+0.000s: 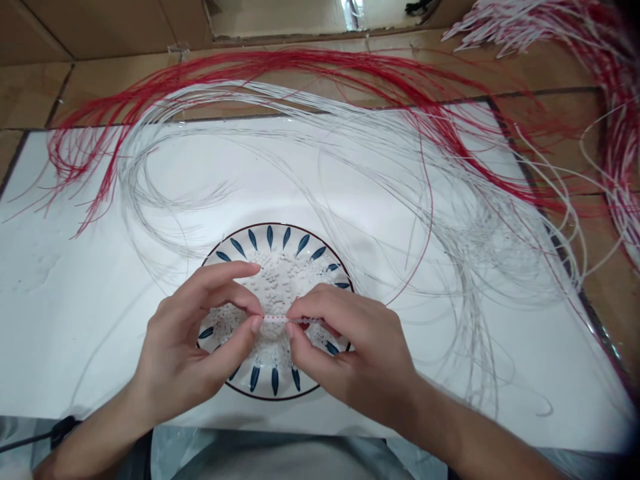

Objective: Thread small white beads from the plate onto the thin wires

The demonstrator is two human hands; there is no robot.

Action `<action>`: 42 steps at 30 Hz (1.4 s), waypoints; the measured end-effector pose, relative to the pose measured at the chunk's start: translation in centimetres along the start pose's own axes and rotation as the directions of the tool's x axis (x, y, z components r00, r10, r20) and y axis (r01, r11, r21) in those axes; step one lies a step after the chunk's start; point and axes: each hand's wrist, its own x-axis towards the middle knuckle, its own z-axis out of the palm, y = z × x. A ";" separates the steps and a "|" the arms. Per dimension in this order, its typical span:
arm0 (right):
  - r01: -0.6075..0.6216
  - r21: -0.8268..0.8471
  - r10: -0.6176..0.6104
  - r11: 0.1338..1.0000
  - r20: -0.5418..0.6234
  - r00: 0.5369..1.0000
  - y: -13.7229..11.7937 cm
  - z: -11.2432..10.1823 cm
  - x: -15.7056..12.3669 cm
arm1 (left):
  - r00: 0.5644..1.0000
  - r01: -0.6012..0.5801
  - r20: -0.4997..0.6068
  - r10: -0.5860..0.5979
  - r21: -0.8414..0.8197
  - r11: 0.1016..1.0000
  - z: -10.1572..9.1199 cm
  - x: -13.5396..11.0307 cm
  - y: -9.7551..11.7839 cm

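My left hand (193,350) and right hand (353,353) each pinch one end of a short beaded strand (275,319). It stretches level between my fingertips, just above the plate (274,383) of white beads (280,273) on the worktop (75,300).

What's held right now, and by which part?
A short string of small pale beads, above the plate: left hand pinches its left end, right hand its right end.

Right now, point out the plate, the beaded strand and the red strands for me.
plate (273,235): head view, on its patterned far rim.
beaded strand (275,319): head view, on its exposed middle stretch.
red strands (300,62): head view, on the top of the arched bundle.
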 end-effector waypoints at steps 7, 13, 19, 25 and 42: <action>0.017 0.000 -0.017 1.000 0.013 1.000 0.0 0.0 0.0 | 1.000 0.013 0.013 -0.013 -0.001 1.000 -0.1 0.0 0.0; 0.007 -0.004 -0.007 1.000 0.020 1.000 0.0 -0.1 -0.1 | 0.999 0.041 0.013 -0.041 -0.011 0.999 -0.1 0.1 0.0; -0.004 0.010 0.004 1.000 0.005 1.000 0.1 -0.1 -0.1 | 0.998 0.064 0.010 -0.064 -0.020 0.998 -0.1 0.3 0.0; 0.004 0.036 -0.004 0.999 0.008 1.000 0.2 0.0 0.0 | 0.998 0.070 -0.005 -0.070 -0.027 0.997 -0.1 0.3 0.1; 0.027 0.032 -0.026 0.999 -0.019 0.999 0.4 0.1 -0.1 | 0.993 0.115 -0.033 -0.115 0.009 0.993 -0.2 0.5 0.5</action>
